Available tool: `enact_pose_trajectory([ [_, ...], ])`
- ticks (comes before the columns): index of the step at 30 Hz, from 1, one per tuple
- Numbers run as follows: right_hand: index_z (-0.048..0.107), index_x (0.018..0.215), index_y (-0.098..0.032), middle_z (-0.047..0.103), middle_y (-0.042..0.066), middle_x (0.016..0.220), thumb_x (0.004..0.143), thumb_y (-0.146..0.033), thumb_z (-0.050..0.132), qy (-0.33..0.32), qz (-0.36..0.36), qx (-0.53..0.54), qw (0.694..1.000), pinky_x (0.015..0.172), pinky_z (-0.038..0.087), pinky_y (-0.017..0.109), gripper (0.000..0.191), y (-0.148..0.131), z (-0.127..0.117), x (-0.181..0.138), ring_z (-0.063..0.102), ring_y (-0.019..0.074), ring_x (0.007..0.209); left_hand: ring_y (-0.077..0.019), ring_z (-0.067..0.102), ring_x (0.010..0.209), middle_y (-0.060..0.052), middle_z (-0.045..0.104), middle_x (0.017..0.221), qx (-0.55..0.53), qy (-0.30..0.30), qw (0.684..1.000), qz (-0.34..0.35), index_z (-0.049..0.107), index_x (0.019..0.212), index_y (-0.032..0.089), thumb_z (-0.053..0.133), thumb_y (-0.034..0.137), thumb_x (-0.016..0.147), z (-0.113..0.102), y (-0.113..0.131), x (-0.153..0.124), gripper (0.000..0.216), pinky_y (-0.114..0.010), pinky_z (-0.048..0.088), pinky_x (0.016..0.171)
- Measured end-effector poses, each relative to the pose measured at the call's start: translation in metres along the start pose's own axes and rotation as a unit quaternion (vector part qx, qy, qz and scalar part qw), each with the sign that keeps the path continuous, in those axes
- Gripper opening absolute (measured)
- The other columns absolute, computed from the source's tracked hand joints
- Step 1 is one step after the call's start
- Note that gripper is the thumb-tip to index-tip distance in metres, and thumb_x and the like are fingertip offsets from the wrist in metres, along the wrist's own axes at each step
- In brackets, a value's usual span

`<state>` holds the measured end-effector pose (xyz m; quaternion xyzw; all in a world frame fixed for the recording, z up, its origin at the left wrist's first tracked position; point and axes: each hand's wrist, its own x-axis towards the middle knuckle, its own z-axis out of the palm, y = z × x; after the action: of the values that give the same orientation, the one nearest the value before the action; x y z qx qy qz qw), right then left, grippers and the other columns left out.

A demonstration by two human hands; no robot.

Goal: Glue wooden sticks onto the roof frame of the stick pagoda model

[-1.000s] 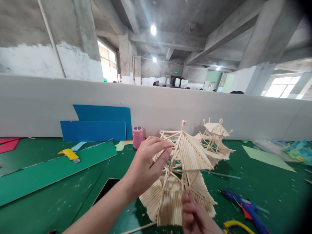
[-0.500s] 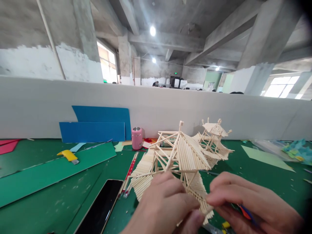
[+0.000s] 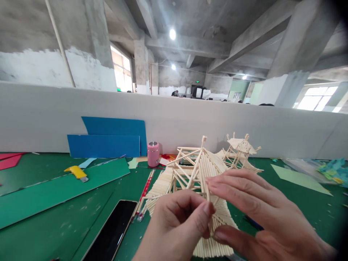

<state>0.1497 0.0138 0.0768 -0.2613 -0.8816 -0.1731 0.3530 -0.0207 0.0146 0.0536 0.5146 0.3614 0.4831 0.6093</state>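
Head view: both hands meet low in the middle over a stick model point(image 3: 195, 174), a roofed frame built of thin pale wooden sticks that stands on the green table point(image 3: 54, 221). The left hand point(image 3: 176, 228) comes up from the bottom edge with its fingers curled in and its thumb pressed forward against the near side of the model's roof; it grips the sticks there, though the exact contact point is hidden behind the knuckles. The right hand point(image 3: 252, 214) reaches in from the lower right, half open, with its fingers stretched across the right slope of the roof and its thumb under the lower edge, so the sticks sit pinched between thumb and fingers.

Just behind the model stands a second, smaller stick model point(image 3: 240, 150), near the white partition wall point(image 3: 190, 116). A black phone point(image 3: 112, 232) lies flat to the left of the hands, and a bundle of red sticks point(image 3: 144, 194) lies between it and the model. A pink cup point(image 3: 153, 154) stands by the wall, with blue boards point(image 3: 108, 139) leaning beside it. A yellow knife point(image 3: 77, 173) rests on a green sheet point(image 3: 59, 192) further left
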Motion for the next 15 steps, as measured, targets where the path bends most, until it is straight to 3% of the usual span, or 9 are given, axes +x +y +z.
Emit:
enact_pose_trajectory([
  [9, 0.047, 0.117, -0.019, 0.067, 0.001, 0.102, 0.071, -0.034, 0.068, 0.004, 0.022, -0.040, 0.999, 0.084, 0.042, 0.031, 0.052, 0.000, 0.010, 0.004, 0.051, 0.0186, 0.102, -0.0078, 0.040, 0.047, 0.004, 0.049, 0.049, 0.009, 0.018, 1.000, 0.014, 0.059, 0.053, 0.017, 0.062, 0.028, 0.075, -0.001, 0.005, 0.002, 0.025, -0.019, 0.032, 0.045],
  [13, 0.046, 0.119, -0.019, 0.065, 0.004, 0.103, 0.073, -0.035, 0.065, 0.014, 0.051, -0.032, 0.998, 0.085, 0.042, 0.031, 0.052, 0.007, 0.010, 0.002, 0.050, 0.0192, 0.103, -0.0080, 0.042, 0.049, 0.004, 0.056, 0.056, -0.013, 0.042, 0.998, 0.050, 0.068, 0.070, 0.021, 0.066, 0.029, 0.073, -0.005, 0.002, 0.000, 0.008, -0.019, 0.036, 0.048],
  [15, 0.045, 0.120, -0.018, 0.063, 0.004, 0.106, 0.073, -0.036, 0.065, 0.017, 0.070, -0.046, 0.996, 0.087, 0.042, 0.031, 0.054, 0.012, 0.011, -0.001, 0.049, 0.0196, 0.105, -0.0101, 0.049, 0.055, 0.001, 0.062, 0.065, -0.058, 0.068, 0.994, 0.059, 0.070, 0.077, 0.025, 0.070, 0.032, 0.068, -0.006, -0.003, -0.004, 0.011, -0.020, 0.041, 0.053],
])
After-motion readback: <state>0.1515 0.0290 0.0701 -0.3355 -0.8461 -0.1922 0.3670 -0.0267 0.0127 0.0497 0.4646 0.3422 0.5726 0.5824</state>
